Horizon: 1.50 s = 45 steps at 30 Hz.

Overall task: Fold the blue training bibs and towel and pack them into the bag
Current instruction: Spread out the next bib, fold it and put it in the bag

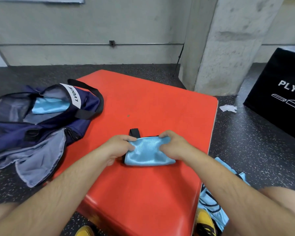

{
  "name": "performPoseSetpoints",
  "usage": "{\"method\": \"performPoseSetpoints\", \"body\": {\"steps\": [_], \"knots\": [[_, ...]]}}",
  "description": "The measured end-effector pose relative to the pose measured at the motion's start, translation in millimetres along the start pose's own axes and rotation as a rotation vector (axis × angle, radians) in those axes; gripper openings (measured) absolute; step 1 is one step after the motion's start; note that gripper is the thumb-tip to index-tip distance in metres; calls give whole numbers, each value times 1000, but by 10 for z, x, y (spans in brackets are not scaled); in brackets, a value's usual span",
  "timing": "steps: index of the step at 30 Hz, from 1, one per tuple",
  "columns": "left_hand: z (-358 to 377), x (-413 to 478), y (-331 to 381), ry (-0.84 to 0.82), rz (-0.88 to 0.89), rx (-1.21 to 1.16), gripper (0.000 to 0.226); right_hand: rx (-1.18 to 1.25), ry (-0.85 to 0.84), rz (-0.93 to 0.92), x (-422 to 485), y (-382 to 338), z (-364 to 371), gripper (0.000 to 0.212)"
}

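On my feed the left hand (119, 145) and right hand (173, 145) are bare. Behind the fingers, the left forearm (66, 184) and right forearm (228, 181) are bare and lightly haired. Far back from the fingertips I see a bare left knee (0, 213) and right knee (284, 198), and a yellow left shoe (84, 232) and right shoe (205, 222) with black markings.

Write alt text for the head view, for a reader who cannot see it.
The left hand and right hand grip a folded blue bib on a red mat. An open navy bag lies to the left with blue fabric inside; more blue bibs lie on the floor at the right.
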<state>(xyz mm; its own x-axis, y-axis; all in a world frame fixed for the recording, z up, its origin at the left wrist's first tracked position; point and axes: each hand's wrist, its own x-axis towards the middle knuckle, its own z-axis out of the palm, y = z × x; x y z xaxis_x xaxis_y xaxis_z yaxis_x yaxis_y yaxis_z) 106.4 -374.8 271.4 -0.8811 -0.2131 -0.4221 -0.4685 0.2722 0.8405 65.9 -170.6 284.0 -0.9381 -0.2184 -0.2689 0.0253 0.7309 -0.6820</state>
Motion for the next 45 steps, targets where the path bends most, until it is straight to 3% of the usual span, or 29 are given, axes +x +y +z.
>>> {"method": "performPoseSetpoints", "body": {"steps": [3,7,17,25,35,39,42,45], "knots": [[-27,-40,1,-57,-85,12,35,192,-11,15,-38,-28,-37,32],[-126,-142,23,-11,-58,-29,31,318,-46,-1,-137,-129,-62,32],[-1022,-980,172,160,179,-416,30,549,3,-384,-557,-931,78,44],[-1888,-1236,42,339,237,-579,32,624,-72,-500,-592,-1821,634,45],[-3375,-677,203,576,341,-474,38,501,-8,-631,309,-3315,1255,47],[-3724,-207,156,712,400,-264,43,414,44,-609,753,-3618,1601,41],[-3745,252,-180,721,271,22,40,141,66,-505,1031,-3543,1963,39],[-3608,630,-581,549,70,312,38,-279,-80,-342,1187,-3377,2254,45]]}}
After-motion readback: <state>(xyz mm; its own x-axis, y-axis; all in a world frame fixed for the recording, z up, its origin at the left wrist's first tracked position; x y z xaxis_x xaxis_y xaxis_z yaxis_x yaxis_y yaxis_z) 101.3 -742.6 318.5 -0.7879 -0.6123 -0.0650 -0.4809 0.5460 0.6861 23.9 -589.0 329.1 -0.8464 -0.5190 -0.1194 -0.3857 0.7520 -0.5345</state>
